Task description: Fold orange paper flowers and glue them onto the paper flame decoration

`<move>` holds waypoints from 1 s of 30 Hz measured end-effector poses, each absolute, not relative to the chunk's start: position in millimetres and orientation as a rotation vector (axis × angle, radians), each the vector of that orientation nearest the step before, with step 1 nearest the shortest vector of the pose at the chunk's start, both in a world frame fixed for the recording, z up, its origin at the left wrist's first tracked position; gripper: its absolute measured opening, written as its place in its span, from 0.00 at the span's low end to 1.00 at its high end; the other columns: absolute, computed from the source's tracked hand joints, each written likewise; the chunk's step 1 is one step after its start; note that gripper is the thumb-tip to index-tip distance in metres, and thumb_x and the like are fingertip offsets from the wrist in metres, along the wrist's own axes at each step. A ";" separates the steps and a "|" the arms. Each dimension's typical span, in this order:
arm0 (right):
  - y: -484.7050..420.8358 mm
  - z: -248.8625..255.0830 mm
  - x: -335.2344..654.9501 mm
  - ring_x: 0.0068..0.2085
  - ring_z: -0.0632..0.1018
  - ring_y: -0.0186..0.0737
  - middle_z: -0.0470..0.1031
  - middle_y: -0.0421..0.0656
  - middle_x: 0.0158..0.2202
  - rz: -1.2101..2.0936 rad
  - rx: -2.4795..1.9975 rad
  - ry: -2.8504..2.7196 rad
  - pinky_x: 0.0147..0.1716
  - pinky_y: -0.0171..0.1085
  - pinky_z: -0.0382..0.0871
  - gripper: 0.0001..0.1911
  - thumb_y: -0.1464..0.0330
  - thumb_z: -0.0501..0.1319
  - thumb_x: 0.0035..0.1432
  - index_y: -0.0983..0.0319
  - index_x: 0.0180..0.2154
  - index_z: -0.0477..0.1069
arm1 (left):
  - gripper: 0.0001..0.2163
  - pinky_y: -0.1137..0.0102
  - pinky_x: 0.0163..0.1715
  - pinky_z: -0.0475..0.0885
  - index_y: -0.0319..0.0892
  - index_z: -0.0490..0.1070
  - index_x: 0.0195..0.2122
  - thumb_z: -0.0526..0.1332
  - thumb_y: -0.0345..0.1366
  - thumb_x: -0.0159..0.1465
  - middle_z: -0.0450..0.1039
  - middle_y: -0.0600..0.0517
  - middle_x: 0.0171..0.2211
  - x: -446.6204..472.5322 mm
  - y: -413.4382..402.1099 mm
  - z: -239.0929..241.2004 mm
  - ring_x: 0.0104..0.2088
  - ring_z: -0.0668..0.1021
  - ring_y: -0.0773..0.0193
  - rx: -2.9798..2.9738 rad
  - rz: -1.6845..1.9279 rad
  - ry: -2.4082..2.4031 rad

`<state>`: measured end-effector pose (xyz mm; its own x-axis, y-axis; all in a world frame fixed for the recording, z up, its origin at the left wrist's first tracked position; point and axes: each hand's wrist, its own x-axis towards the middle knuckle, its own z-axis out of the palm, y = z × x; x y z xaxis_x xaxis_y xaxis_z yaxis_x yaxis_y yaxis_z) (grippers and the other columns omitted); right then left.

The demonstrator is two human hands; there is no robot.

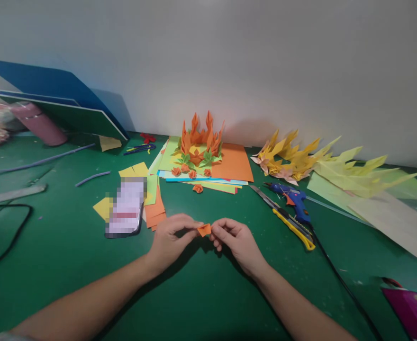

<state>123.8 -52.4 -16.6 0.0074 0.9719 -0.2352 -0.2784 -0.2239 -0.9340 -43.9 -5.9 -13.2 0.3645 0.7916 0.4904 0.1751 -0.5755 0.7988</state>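
Between my two hands, above the green table, is a small folded piece of orange paper. My left hand pinches its left side between thumb and forefinger. The fingers of my right hand are closed together at its right edge, pinching it there. Beyond my hands lies an orange paper rose, with several more like it in front of an orange paper crown that has green leaves. The crown stands upright on a stack of coloured sheets.
At right lie a yellow utility knife and a blue glue gun, its cord running toward the front edge. Yellow paper crowns stand behind. A phone rests on paper squares at left. A pink bottle leans near boards.
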 end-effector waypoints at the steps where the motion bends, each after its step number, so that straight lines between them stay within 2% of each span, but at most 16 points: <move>1: -52.6 -16.3 123.9 0.18 0.69 0.27 0.73 0.37 0.19 1.468 -1.186 -0.848 0.19 0.29 0.63 0.20 0.53 0.70 0.39 0.64 0.23 0.71 | 0.06 0.75 0.25 0.73 0.43 0.79 0.29 0.62 0.27 0.56 0.79 0.50 0.24 -44.9 -5.2 -13.5 0.25 0.79 0.67 2.022 1.230 0.796; 6: -53.5 -15.0 125.7 0.19 0.68 0.27 0.71 0.36 0.18 1.488 -1.203 -0.880 0.19 0.29 0.63 0.20 0.54 0.70 0.39 0.63 0.23 0.71 | 0.08 0.71 0.30 0.74 0.45 0.79 0.30 0.60 0.29 0.58 0.81 0.47 0.28 -47.7 -4.5 -10.4 0.28 0.80 0.64 2.117 1.103 0.784; 10: -53.0 -14.4 126.2 0.18 0.67 0.27 0.68 0.35 0.16 1.491 -1.214 -0.924 0.19 0.30 0.62 0.19 0.54 0.70 0.40 0.63 0.24 0.70 | 0.07 0.68 0.32 0.75 0.47 0.80 0.27 0.61 0.31 0.55 0.81 0.47 0.28 -46.3 -8.1 -3.7 0.29 0.80 0.61 2.019 0.969 0.910; 18: -53.6 -18.7 126.3 0.18 0.66 0.28 0.67 0.35 0.16 1.331 -1.266 -0.996 0.19 0.30 0.60 0.17 0.55 0.66 0.45 0.62 0.24 0.68 | 0.06 0.68 0.32 0.75 0.46 0.80 0.30 0.64 0.34 0.52 0.81 0.47 0.29 -43.0 -13.1 5.9 0.29 0.80 0.61 1.847 0.875 0.954; 22: -56.0 -17.7 125.3 0.18 0.65 0.29 0.65 0.35 0.17 1.245 -1.275 -1.067 0.18 0.31 0.59 0.16 0.56 0.64 0.47 0.61 0.23 0.68 | 0.06 0.69 0.30 0.75 0.44 0.80 0.30 0.65 0.37 0.52 0.81 0.49 0.26 -41.9 -12.8 4.5 0.25 0.79 0.62 1.549 0.770 1.056; 26: -58.1 -16.8 123.6 0.21 0.67 0.31 0.68 0.38 0.20 1.021 -1.331 -1.159 0.21 0.32 0.62 0.14 0.58 0.64 0.48 0.61 0.21 0.70 | 0.10 0.72 0.27 0.74 0.41 0.78 0.27 0.69 0.41 0.47 0.79 0.52 0.22 -39.0 -11.5 2.7 0.22 0.76 0.66 1.217 0.680 1.102; 30: -56.5 -20.1 124.1 0.20 0.68 0.32 0.69 0.37 0.19 1.114 -1.328 -1.098 0.21 0.33 0.64 0.12 0.58 0.64 0.48 0.61 0.25 0.71 | 0.13 0.72 0.28 0.73 0.39 0.77 0.25 0.71 0.43 0.43 0.78 0.52 0.22 -36.5 -9.6 2.2 0.23 0.75 0.68 1.074 0.666 1.100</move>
